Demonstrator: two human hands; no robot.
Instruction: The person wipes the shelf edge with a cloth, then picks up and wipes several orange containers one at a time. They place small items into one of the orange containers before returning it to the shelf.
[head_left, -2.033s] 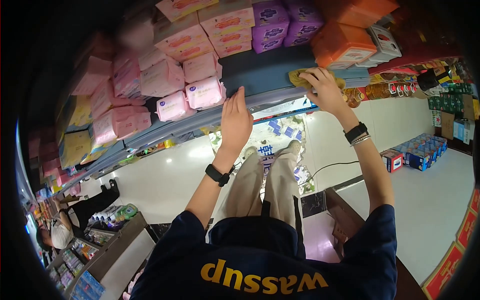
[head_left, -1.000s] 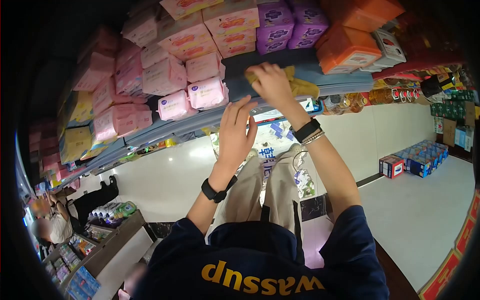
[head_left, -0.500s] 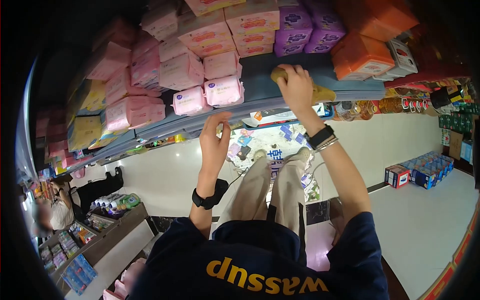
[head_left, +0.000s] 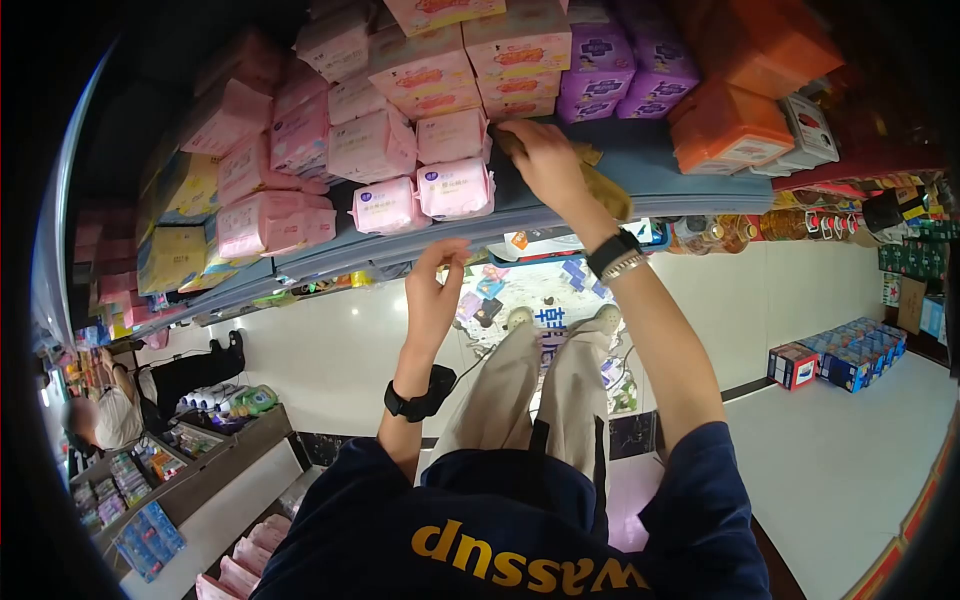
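Note:
My right hand [head_left: 545,165] presses a brownish-yellow cloth [head_left: 603,192] onto the blue-grey shelf [head_left: 655,160], its fingers closed over the cloth close to the pink packs. Part of the cloth trails out toward the shelf's front edge. My left hand [head_left: 436,290] hangs in front of that edge, fingers apart and holding nothing. Just above it, small pink-and-white packs [head_left: 455,188] stand stacked at the edge. Purple packs [head_left: 597,70] sit behind the right hand, and orange boxes [head_left: 728,125] stand on the right of the shelf.
More pink packs [head_left: 275,222] and yellow packs [head_left: 172,258] fill the shelf's left. Bottles [head_left: 725,226] stand lower right. Blue boxed goods [head_left: 860,350] rest on a white surface. Another person [head_left: 118,410] is at the far left, near a display bin [head_left: 225,460].
My right hand has slid left along the shelf with the cloth, up to the pink packs. The left hand has barely shifted. The view has moved slightly.

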